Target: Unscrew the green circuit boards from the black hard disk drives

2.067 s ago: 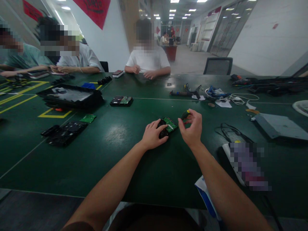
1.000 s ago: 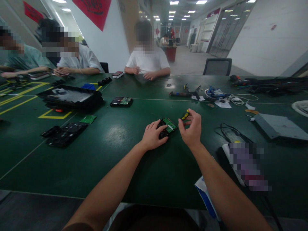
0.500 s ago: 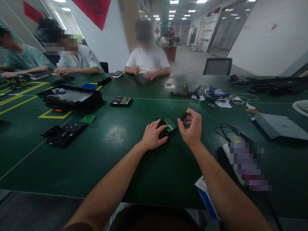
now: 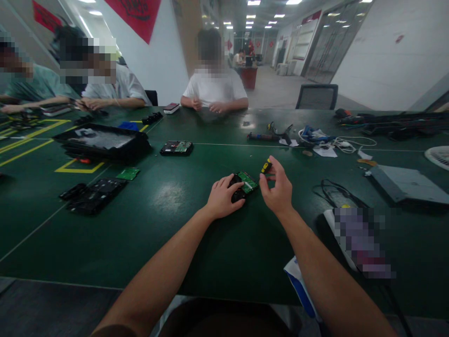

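Note:
My left hand [image 4: 226, 196] is pressed around the left side of a black hard drive [image 4: 249, 182], thumb at its near edge and fingers across its top. The drive lies on the table with its green circuit board facing up. Just to its right, my right hand [image 4: 278, 185] is raised slightly and pinches a short black-and-yellow screwdriver [image 4: 266, 166] between thumb and fingers. The screwdriver's handle slants up from the fingers; its shaft cannot be made out.
Another drive [image 4: 177, 148] lies farther back. To the left are a black tray [image 4: 105, 142], black plastic parts [image 4: 96, 196] and a green board [image 4: 128, 173]. On the right lie a metal box [image 4: 410, 187], cables [image 4: 345, 145] and a blurred-out device [image 4: 361, 243]. People sit across the table.
In my right hand the screwdriver has turned, so more of its yellow-and-black handle shows. My left hand stays on the hard drive.

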